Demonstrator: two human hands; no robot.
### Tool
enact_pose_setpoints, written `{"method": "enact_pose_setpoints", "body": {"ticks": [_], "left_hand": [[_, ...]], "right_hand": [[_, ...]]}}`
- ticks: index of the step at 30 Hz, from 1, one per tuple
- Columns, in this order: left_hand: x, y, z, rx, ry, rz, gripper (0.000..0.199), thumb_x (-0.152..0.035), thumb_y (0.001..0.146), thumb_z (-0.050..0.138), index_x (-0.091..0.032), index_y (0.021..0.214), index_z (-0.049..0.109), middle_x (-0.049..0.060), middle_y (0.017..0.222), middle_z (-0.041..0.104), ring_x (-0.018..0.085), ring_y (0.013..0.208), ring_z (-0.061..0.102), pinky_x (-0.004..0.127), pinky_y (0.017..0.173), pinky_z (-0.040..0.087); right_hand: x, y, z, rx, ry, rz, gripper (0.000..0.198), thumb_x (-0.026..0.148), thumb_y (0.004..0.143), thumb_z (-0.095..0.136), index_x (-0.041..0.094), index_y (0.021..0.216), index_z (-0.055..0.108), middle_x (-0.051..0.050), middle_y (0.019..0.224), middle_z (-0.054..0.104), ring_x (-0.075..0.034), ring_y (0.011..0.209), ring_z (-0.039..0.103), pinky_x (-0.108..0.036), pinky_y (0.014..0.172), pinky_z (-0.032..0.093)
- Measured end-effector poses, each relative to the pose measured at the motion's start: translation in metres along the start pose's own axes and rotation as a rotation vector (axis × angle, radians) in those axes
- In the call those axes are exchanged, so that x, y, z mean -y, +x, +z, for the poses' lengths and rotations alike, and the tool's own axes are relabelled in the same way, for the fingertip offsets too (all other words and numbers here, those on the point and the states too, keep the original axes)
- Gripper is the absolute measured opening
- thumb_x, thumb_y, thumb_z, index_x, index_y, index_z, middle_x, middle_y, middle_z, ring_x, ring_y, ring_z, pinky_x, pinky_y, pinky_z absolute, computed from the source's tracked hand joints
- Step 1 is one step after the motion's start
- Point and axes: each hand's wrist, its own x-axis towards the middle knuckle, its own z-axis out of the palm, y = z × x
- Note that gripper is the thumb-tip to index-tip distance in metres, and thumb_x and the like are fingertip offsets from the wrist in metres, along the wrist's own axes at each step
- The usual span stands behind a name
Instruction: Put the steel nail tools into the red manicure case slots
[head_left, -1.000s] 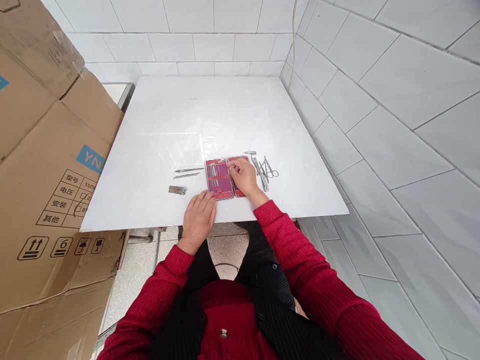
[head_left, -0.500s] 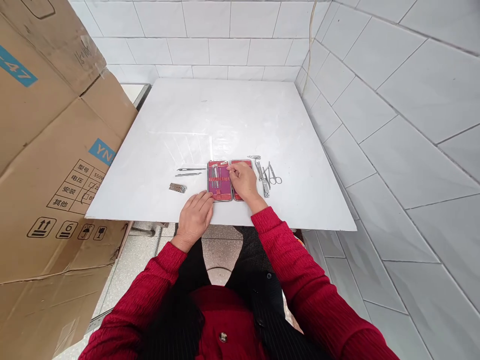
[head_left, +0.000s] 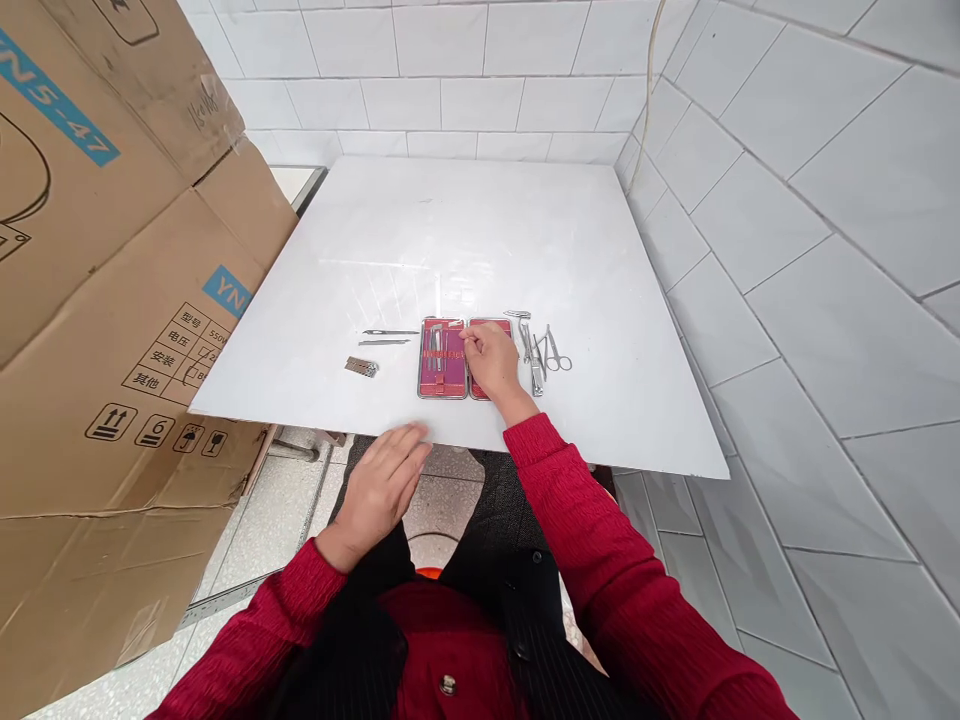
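An opened manicure case [head_left: 454, 385] with a red and purple lining lies near the front of the table. Several slim metal tools [head_left: 437, 350] sit under the loops in its left half. Over the case's right half is my right hand [head_left: 493, 362], thumb and fingertips pinched together by the hinge; whatever they hold is too small to make out. My left hand [head_left: 382, 485] hovers at the table's front edge, fingers stretched out and holding nothing. Left of the case lie two thin metal tools [head_left: 386, 337] and a nail clipper [head_left: 361, 367].
Right of the case are small scissors [head_left: 556, 352], a larger nail clipper [head_left: 537, 378] and other metal tools [head_left: 517, 314] on the white table [head_left: 465, 220]. Large cardboard boxes [head_left: 135, 300] stand close on the left. A tiled wall [head_left: 787, 250] borders the right.
My left hand has come away from the case's lower left corner and drawn back toward me. My right hand stays pinched over the case. The view has shifted slightly.
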Motion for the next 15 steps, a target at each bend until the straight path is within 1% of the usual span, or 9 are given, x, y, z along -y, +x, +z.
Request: {"method": "enact_pose_setpoints", "body": {"ticks": [2, 3, 4, 6, 8, 10, 11, 12, 15], "left_hand": [[-0.001, -0.036, 0.008, 0.108, -0.015, 0.092, 0.037, -0.013, 0.101, 0.045, -0.022, 0.132, 0.064, 0.008, 0.132, 0.071, 0.023, 0.133, 0.060, 0.045, 0.117, 0.049], [0.004, -0.052, 0.015, 0.159, -0.004, 0.113, 0.036, -0.013, 0.101, 0.045, -0.022, 0.129, 0.066, 0.007, 0.128, 0.073, 0.023, 0.126, 0.066, 0.046, 0.116, 0.050], [0.013, -0.065, 0.024, 0.196, 0.020, 0.096, 0.035, -0.015, 0.101, 0.045, -0.021, 0.125, 0.069, 0.008, 0.126, 0.074, 0.024, 0.121, 0.069, 0.046, 0.112, 0.053], [0.039, -0.079, 0.045, 0.238, 0.074, -0.014, 0.033, -0.018, 0.100, 0.045, -0.021, 0.117, 0.073, 0.011, 0.122, 0.075, 0.027, 0.113, 0.072, 0.048, 0.103, 0.059], [0.069, -0.077, 0.067, 0.261, 0.095, -0.136, 0.032, -0.023, 0.098, 0.048, -0.020, 0.115, 0.075, 0.014, 0.122, 0.075, 0.031, 0.114, 0.072, 0.050, 0.101, 0.059], [0.096, -0.063, 0.087, 0.238, 0.110, -0.292, 0.031, -0.029, 0.096, 0.051, -0.019, 0.112, 0.075, 0.016, 0.115, 0.077, 0.033, 0.113, 0.072, 0.050, 0.101, 0.057], [0.107, -0.053, 0.096, 0.221, 0.115, -0.318, 0.031, -0.032, 0.096, 0.052, -0.017, 0.110, 0.076, 0.017, 0.110, 0.077, 0.033, 0.111, 0.072, 0.050, 0.100, 0.057], [0.116, -0.042, 0.104, 0.205, 0.114, -0.325, 0.032, -0.034, 0.097, 0.052, -0.016, 0.110, 0.075, 0.017, 0.110, 0.077, 0.033, 0.113, 0.071, 0.050, 0.101, 0.055], [0.135, -0.015, 0.123, 0.140, 0.099, -0.310, 0.034, -0.036, 0.095, 0.059, -0.015, 0.120, 0.070, 0.016, 0.124, 0.072, 0.031, 0.119, 0.066, 0.047, 0.103, 0.054]], "right_hand": [[-0.001, 0.000, 0.001, 0.002, 0.000, 0.002, 0.031, 0.017, 0.092, 0.046, 0.020, 0.101, 0.075, -0.007, 0.106, 0.068, -0.020, 0.078, 0.060, -0.035, 0.074, 0.049], [-0.002, 0.000, 0.001, 0.000, 0.001, 0.000, 0.031, 0.017, 0.092, 0.046, 0.020, 0.101, 0.075, -0.007, 0.106, 0.068, -0.020, 0.079, 0.060, -0.035, 0.074, 0.049], [-0.002, 0.001, 0.001, -0.004, 0.001, -0.004, 0.031, 0.017, 0.092, 0.046, 0.020, 0.100, 0.075, -0.007, 0.106, 0.068, -0.020, 0.079, 0.061, -0.035, 0.074, 0.049], [-0.002, 0.001, 0.001, -0.008, 0.002, -0.015, 0.030, 0.016, 0.091, 0.046, 0.020, 0.099, 0.075, -0.007, 0.105, 0.069, -0.021, 0.079, 0.061, -0.035, 0.075, 0.049], [-0.003, 0.000, 0.001, -0.011, 0.001, -0.023, 0.030, 0.016, 0.090, 0.047, 0.020, 0.098, 0.075, -0.007, 0.103, 0.069, -0.020, 0.078, 0.060, -0.035, 0.075, 0.049], [-0.002, 0.000, 0.001, -0.016, -0.002, -0.031, 0.029, 0.016, 0.090, 0.047, 0.019, 0.098, 0.075, -0.006, 0.100, 0.068, -0.020, 0.076, 0.059, -0.035, 0.074, 0.048], [-0.002, -0.001, 0.001, -0.021, -0.004, -0.035, 0.029, 0.017, 0.090, 0.047, 0.019, 0.098, 0.075, -0.006, 0.100, 0.068, -0.020, 0.075, 0.059, -0.034, 0.074, 0.048], [-0.002, -0.001, 0.001, -0.026, -0.006, -0.040, 0.028, 0.017, 0.091, 0.047, 0.019, 0.098, 0.075, -0.006, 0.099, 0.068, -0.019, 0.075, 0.058, -0.034, 0.074, 0.048], [0.000, -0.001, 0.000, -0.033, -0.012, -0.041, 0.028, 0.016, 0.091, 0.049, 0.019, 0.098, 0.075, -0.005, 0.099, 0.067, -0.018, 0.073, 0.057, -0.033, 0.075, 0.047]]}}
